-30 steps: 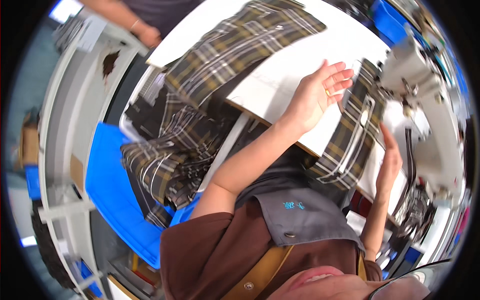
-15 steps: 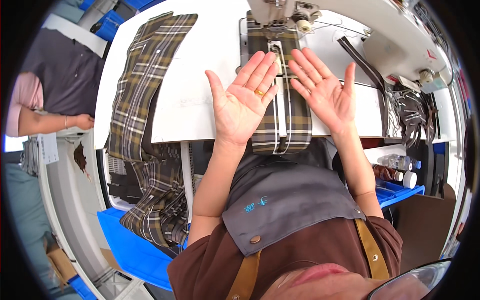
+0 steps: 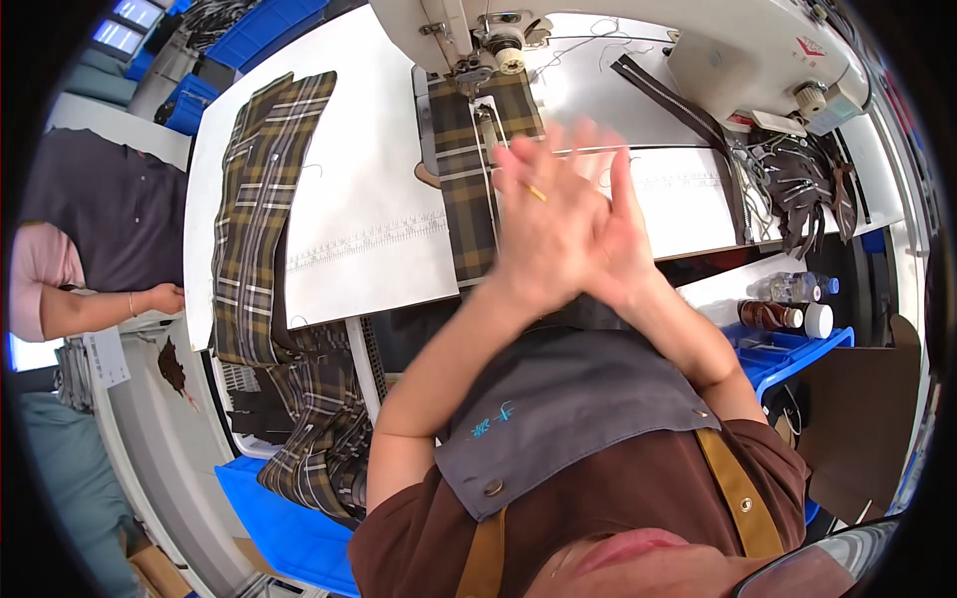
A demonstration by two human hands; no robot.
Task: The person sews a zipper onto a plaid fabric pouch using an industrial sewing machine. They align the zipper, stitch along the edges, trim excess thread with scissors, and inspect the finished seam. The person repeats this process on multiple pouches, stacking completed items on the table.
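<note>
My left hand (image 3: 543, 239) and my right hand (image 3: 628, 254) meet palm to palm above the front of the table, fingers stretched out and blurred by motion. The left hand, with a gold ring on one finger, covers much of the right. Neither holds anything that I can see. Behind them a strip of brown plaid fabric (image 3: 461, 169) lies under the head of a white sewing machine (image 3: 477, 75). A pale zipper line runs along this strip, partly hidden by my hands.
More plaid strips (image 3: 261, 209) hang over the table's left edge above a blue bin (image 3: 289, 528). A dark zipper (image 3: 673, 110) and a tangle of dark pieces (image 3: 797, 184) lie at the right. Bottles (image 3: 793, 289) stand in a blue tray. A person (image 3: 110, 219) is at far left.
My hands, held apart with palms up half a second ago, have come together palm to palm. The view has shifted, so the machine and table appear farther left.
</note>
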